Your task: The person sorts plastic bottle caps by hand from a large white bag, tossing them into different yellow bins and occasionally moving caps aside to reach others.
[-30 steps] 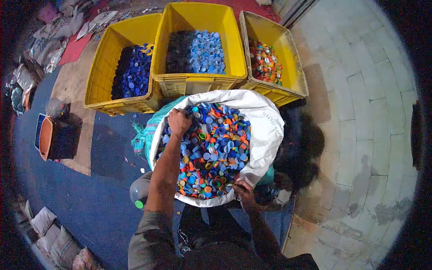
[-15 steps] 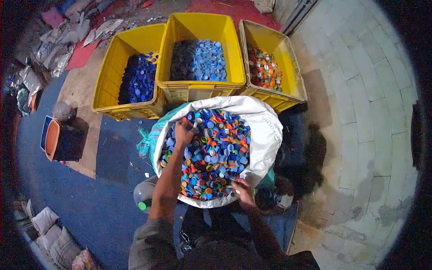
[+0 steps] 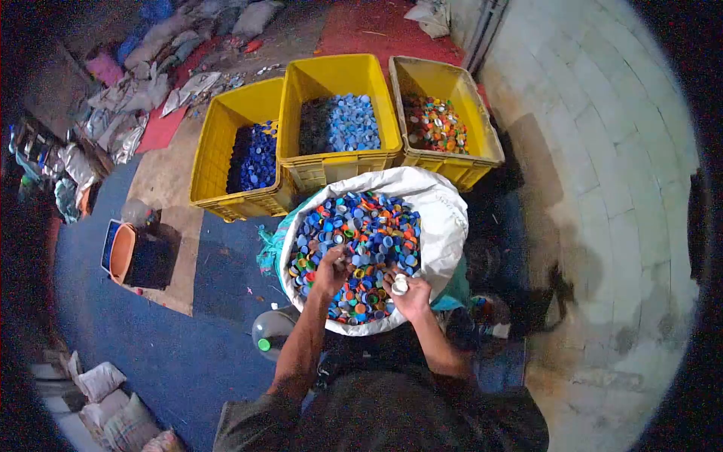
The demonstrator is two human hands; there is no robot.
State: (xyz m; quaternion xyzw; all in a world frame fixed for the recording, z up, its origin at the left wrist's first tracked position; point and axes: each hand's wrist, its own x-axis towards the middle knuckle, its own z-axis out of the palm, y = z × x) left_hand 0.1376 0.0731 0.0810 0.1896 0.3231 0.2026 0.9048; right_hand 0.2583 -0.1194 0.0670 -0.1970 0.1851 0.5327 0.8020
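A white sack (image 3: 444, 218) with its rim rolled back stands in front of me, full of mixed bottle caps (image 3: 361, 222) in blue, orange, green, white and other colours. My left hand (image 3: 330, 273) is over the caps at the left of the middle, its fingers curled in; what they hold, if anything, is hidden. At the sack's near right side, my right hand (image 3: 413, 301) is turned partly palm up and holds white bottle caps (image 3: 400, 285) near the fingertips and thumb.
Beyond the sack stand three yellow crates: the left crate (image 3: 207, 158) has dark blue caps, the middle crate (image 3: 339, 71) light blue and dark ones, the right crate (image 3: 482, 139) orange and mixed ones. An orange tub (image 3: 123, 252) and a clear bottle (image 3: 273, 325) lie leftward; a wall (image 3: 602, 188) rises right.
My left hand has drawn back from the sack's far left toward its middle. My right hand has moved from the near rim in over the caps, and white caps now show in it. The view has shifted.
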